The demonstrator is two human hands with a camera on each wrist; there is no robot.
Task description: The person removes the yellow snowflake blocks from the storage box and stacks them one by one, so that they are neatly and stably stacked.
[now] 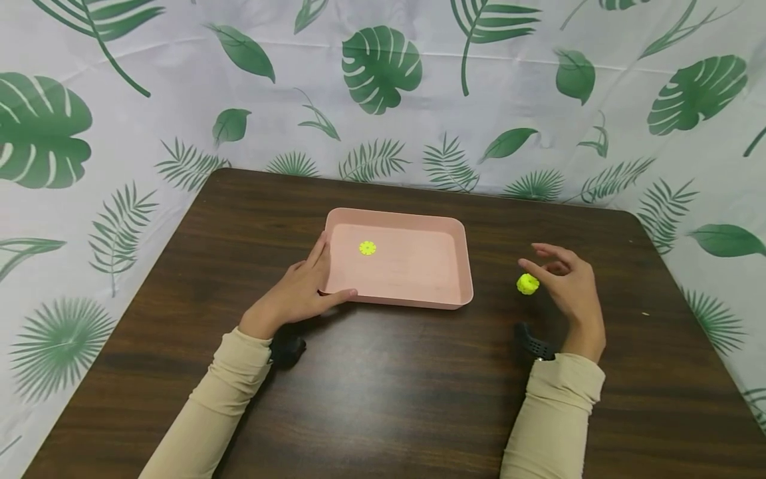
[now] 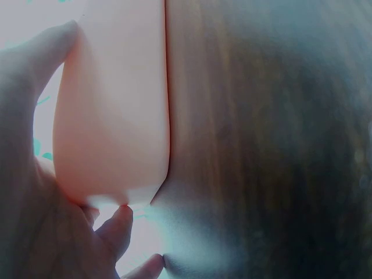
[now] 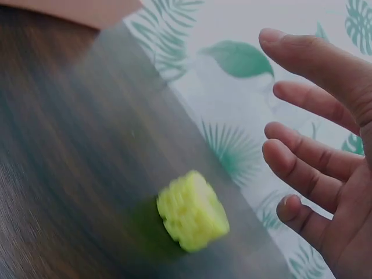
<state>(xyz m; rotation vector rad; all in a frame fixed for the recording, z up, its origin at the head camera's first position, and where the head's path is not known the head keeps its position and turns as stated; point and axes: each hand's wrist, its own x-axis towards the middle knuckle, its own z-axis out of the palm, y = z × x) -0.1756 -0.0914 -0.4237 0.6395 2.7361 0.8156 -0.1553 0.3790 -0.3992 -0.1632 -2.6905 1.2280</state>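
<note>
A shallow pink tray [image 1: 407, 269] stands on the dark wooden table. At its near left corner my left hand [image 1: 299, 286] holds it, the thumb at the front rim and the fingers along the left side. In the left wrist view the tray's wall [image 2: 116, 110] lies between thumb and fingertips. A round yellow-green piece [image 1: 368, 248] with a spoked pattern lies inside the tray. To the tray's right is a short, bumpy yellow-green cylinder [image 3: 193, 212], like a piece of corn cob. My right hand [image 1: 565, 279] is beside it, fingers loosely bent and apart from it in the right wrist view.
The table [image 1: 389, 399] extends around the tray, with its back edge against a white cloth [image 1: 287, 100] printed with green leaves. Dark straps [image 1: 532, 342] are on both wrists. A tiny pale speck [image 1: 645, 313] lies on the table at the right.
</note>
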